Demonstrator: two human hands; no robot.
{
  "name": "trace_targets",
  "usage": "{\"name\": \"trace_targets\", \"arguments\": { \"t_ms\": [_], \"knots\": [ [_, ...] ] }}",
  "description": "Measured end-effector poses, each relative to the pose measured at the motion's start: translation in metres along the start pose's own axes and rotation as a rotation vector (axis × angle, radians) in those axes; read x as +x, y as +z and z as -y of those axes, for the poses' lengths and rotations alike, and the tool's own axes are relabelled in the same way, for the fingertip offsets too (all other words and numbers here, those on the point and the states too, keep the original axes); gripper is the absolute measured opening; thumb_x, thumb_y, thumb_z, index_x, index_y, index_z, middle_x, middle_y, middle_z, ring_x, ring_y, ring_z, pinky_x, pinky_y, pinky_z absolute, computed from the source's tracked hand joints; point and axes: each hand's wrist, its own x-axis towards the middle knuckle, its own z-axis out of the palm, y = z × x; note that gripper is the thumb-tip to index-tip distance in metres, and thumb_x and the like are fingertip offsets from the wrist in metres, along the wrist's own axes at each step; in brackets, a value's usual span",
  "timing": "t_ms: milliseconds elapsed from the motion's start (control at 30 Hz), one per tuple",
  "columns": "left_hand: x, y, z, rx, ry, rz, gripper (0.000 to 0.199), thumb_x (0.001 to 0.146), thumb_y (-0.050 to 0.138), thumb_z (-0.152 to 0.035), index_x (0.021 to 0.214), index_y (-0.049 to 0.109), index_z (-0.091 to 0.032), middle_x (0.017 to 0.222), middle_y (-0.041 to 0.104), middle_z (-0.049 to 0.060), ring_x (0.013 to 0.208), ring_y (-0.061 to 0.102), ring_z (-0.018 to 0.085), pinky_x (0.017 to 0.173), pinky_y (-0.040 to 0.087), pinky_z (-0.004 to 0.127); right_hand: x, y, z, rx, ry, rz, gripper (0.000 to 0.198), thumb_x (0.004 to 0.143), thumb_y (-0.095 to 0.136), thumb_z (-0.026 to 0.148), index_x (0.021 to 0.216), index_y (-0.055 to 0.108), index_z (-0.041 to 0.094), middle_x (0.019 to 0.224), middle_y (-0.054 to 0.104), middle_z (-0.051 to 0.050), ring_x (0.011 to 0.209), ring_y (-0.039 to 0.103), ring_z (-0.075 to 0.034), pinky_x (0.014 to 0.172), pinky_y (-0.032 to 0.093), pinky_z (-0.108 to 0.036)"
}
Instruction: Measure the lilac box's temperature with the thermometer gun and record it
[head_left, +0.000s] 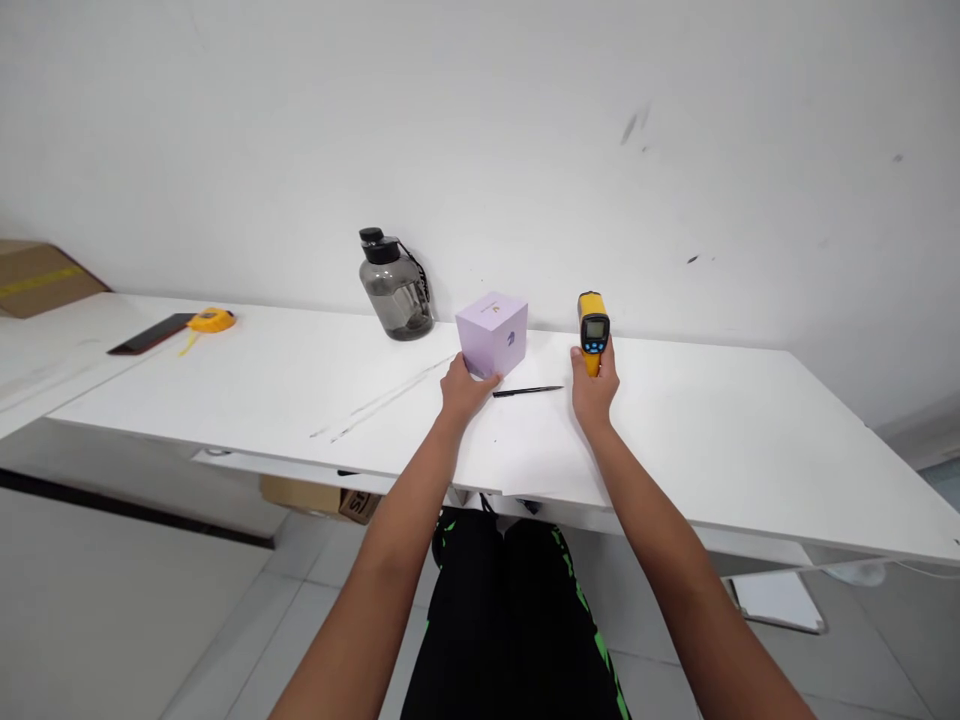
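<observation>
My left hand (466, 388) grips the near lower corner of a light purple box (492, 334), which stands on the white table. Wrapped round the yellow handle of an infrared thermometer (594, 325) is my right hand (595, 390). The thermometer is upright, its small grey screen and blue buttons facing me. Between my two hands a black pen (527, 391) lies on the tabletop. Behind and left of the box, a grey see-through water bottle (396, 288) with a black lid leans a little.
The white table (720, 430) runs along a wall. To the left lie a yellow tape measure (212, 320) and a dark flat object (154, 334). A cardboard box (45, 278) stands at the far left. Below the table, a white panel (778, 601) and another carton (315, 496) show.
</observation>
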Motion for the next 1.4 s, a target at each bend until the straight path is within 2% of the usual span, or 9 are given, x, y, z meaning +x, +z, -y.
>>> {"name": "trace_targets", "arguments": {
  "t_ms": [233,367,600,733,900,1000,1133,1233,1400],
  "knots": [
    [-0.002,-0.002,-0.002,-0.026,-0.013,0.001,0.063,0.066,0.081,-0.051,0.117,0.054,-0.024,0.134,0.068,0.012,0.121,0.064,0.032,0.102,0.046,0.043,-0.001,0.002,-0.007,-0.111,-0.086,-0.018,0.069,0.098,0.049,0.051,0.161,0.036,0.026,0.141,0.064,-0.013,0.123,0.064,-0.026,0.104,0.052,-0.046],
    [-0.002,-0.001,0.000,-0.061,-0.011,0.000,0.065,0.065,0.082,-0.050,0.117,0.054,-0.024,0.134,0.067,0.011,0.120,0.064,0.031,0.101,0.046,0.042,0.003,0.002,-0.015,-0.295,-0.148,-0.030,0.065,0.100,0.043,0.047,0.161,0.036,0.026,0.141,0.065,-0.014,0.118,0.064,-0.028,0.099,0.052,-0.046],
    [0.000,0.002,0.006,-0.093,-0.016,-0.021,0.067,0.064,0.085,-0.049,0.118,0.056,-0.023,0.127,0.068,0.010,0.117,0.064,0.028,0.099,0.046,0.040,0.009,-0.004,-0.029,-0.715,-0.285,0.099,0.049,0.097,0.046,0.027,0.144,0.060,0.030,0.144,0.065,-0.012,0.115,0.057,-0.031,0.112,0.027,-0.063],
    [0.002,0.004,0.011,-0.149,-0.018,-0.018,0.074,0.062,0.087,-0.047,0.124,0.054,-0.023,0.134,0.066,0.010,0.122,0.062,0.027,0.103,0.046,0.039,0.010,-0.004,-0.036,-0.767,-0.336,0.166,0.047,0.096,0.049,0.019,0.138,0.065,0.033,0.139,0.068,-0.009,0.109,0.056,-0.029,0.114,0.019,-0.072],
    [0.005,0.007,0.018,-0.178,-0.017,-0.021,0.079,0.062,0.088,-0.047,0.129,0.052,-0.023,0.136,0.064,0.010,0.126,0.061,0.026,0.106,0.046,0.039,0.010,-0.003,-0.042,-0.736,-0.287,0.210,0.049,0.096,0.047,0.009,0.135,0.066,0.031,0.135,0.069,-0.009,0.111,0.053,-0.028,0.114,0.009,-0.077],
    [0.007,0.009,0.021,-0.167,-0.010,-0.022,0.082,0.063,0.087,-0.048,0.132,0.051,-0.023,0.137,0.063,0.011,0.128,0.060,0.026,0.108,0.046,0.039,0.009,-0.002,-0.045,-0.741,-0.242,0.244,0.051,0.095,0.046,0.006,0.137,0.066,0.029,0.137,0.067,-0.012,0.114,0.051,-0.029,0.112,0.016,-0.072],
    [0.006,0.009,0.020,-0.175,-0.018,-0.024,0.085,0.064,0.087,-0.048,0.136,0.049,-0.023,0.140,0.061,0.012,0.130,0.059,0.026,0.108,0.047,0.040,0.009,0.001,-0.053,-0.798,-0.165,0.299,0.052,0.093,0.047,0.010,0.140,0.063,0.026,0.129,0.069,-0.016,0.107,0.051,-0.031,0.097,0.033,-0.062],
    [0.005,0.009,0.020,-0.193,-0.019,-0.031,0.086,0.063,0.087,-0.047,0.136,0.050,-0.023,0.141,0.061,0.012,0.129,0.059,0.026,0.109,0.047,0.041,0.009,0.003,-0.057,-0.798,-0.156,0.285,0.051,0.094,0.043,0.015,0.142,0.061,0.025,0.123,0.070,-0.018,0.103,0.051,-0.032,0.091,0.033,-0.057],
    [0.006,0.010,0.020,-0.192,-0.018,-0.026,0.089,0.063,0.088,-0.047,0.138,0.049,-0.022,0.142,0.061,0.013,0.131,0.058,0.027,0.111,0.045,0.042,0.011,0.006,-0.055,-0.842,-0.111,0.344,0.054,0.090,0.048,0.021,0.143,0.058,0.020,0.132,0.064,-0.021,0.109,0.052,-0.036,0.094,0.033,-0.060]
  ]
}}
